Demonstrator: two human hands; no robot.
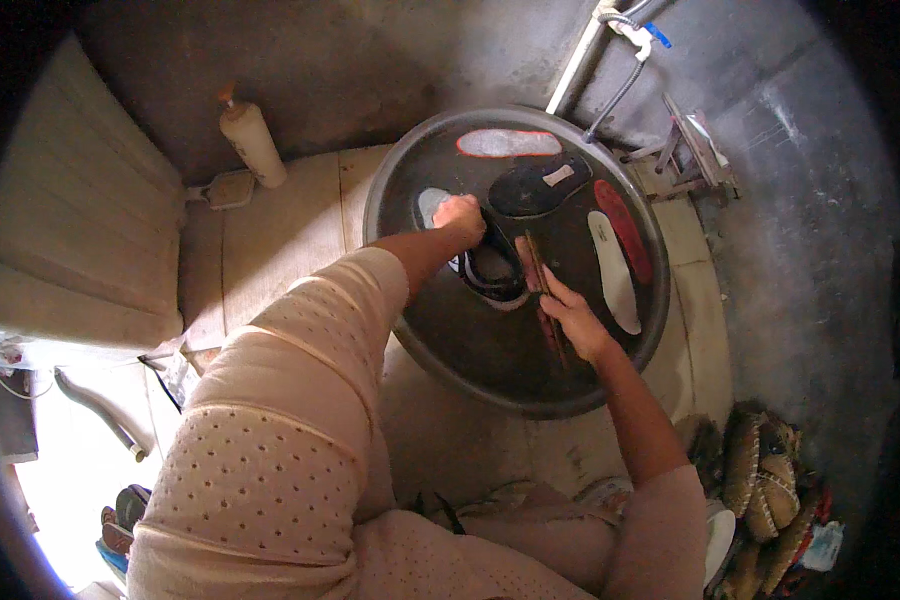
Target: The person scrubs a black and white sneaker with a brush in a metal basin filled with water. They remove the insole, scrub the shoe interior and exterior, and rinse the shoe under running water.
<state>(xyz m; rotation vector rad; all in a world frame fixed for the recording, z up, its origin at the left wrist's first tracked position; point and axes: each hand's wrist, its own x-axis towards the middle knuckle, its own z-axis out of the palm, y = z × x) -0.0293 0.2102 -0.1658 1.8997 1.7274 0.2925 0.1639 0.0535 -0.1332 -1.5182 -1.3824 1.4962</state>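
Note:
My left hand [461,217] is closed on a black shoe [495,274] with a pale sole, which lies tilted in a large round dark basin [521,409]. To the right of the shoe, my right hand [574,319] grips a long-handled brush [538,262], its head close beside the shoe's rim. Behind the shoe lies a dark shoe or sole [529,191] with a small pale patch. Around the basin's inner side are a grey insole with a red edge [508,142], a red insole [624,229] and a white insole [613,270]. A grey piece [429,204] shows by my left hand.
A pump bottle [253,142] and a small dipper [231,189] stand left by the wall. A tap with a blue handle [656,35] and hose is behind the basin. A small wooden stool [690,150] leans at right. Slippers [769,480] lie at lower right.

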